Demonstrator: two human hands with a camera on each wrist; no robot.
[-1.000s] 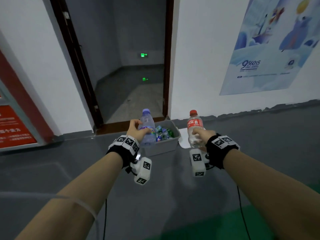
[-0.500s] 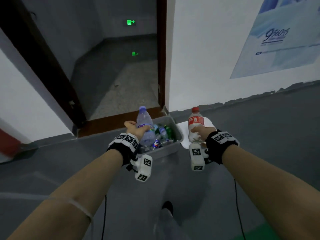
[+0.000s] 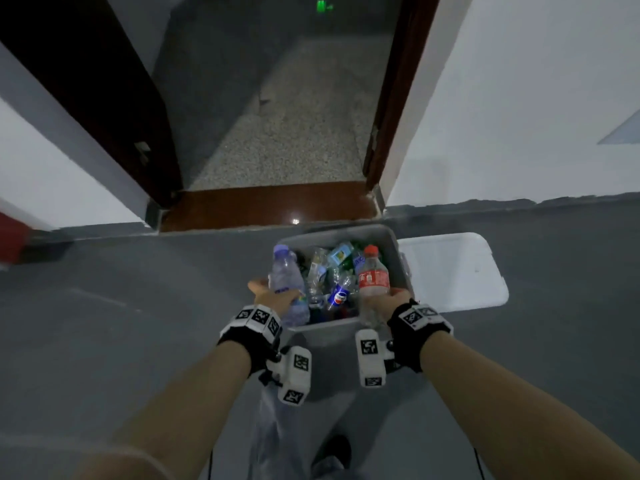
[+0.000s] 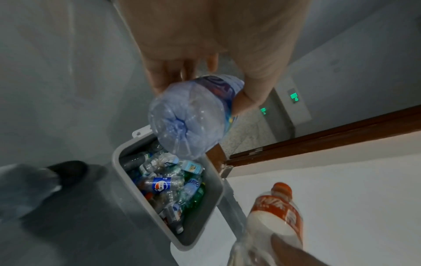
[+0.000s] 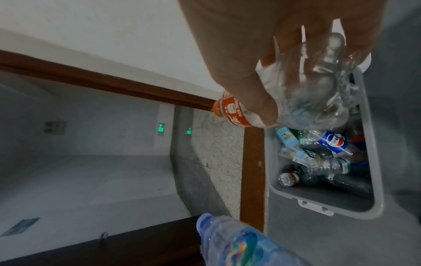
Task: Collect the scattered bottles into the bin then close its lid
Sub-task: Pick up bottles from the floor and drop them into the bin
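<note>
An open grey bin (image 3: 398,251) (image 4: 216,194) (image 5: 371,180) stands on the floor by the doorway, holding several crushed bottles. My left hand (image 3: 273,299) (image 4: 200,75) grips a clear bottle with a blue cap (image 3: 287,282) (image 4: 187,122) (image 5: 230,239) upright over the bin's left near corner. My right hand (image 3: 391,303) (image 5: 284,72) grips a clear bottle with a red cap and red label (image 3: 372,278) (image 5: 314,100) (image 4: 278,210) upright over the bin's right near side. The bin's white lid (image 3: 453,271) lies flat on the floor just right of the bin.
Grey floor (image 3: 138,323) surrounds the bin. Behind it a brown threshold (image 3: 270,202) leads through a dark-framed doorway into a dim room with a green sign (image 3: 322,5). White walls stand on either side. My leg and dark shoe (image 3: 332,452) are below.
I have come closer to the bin and look more steeply down. Both hands, with their bottles, have moved from short of the bin to over its opening; the right one shifted left.
</note>
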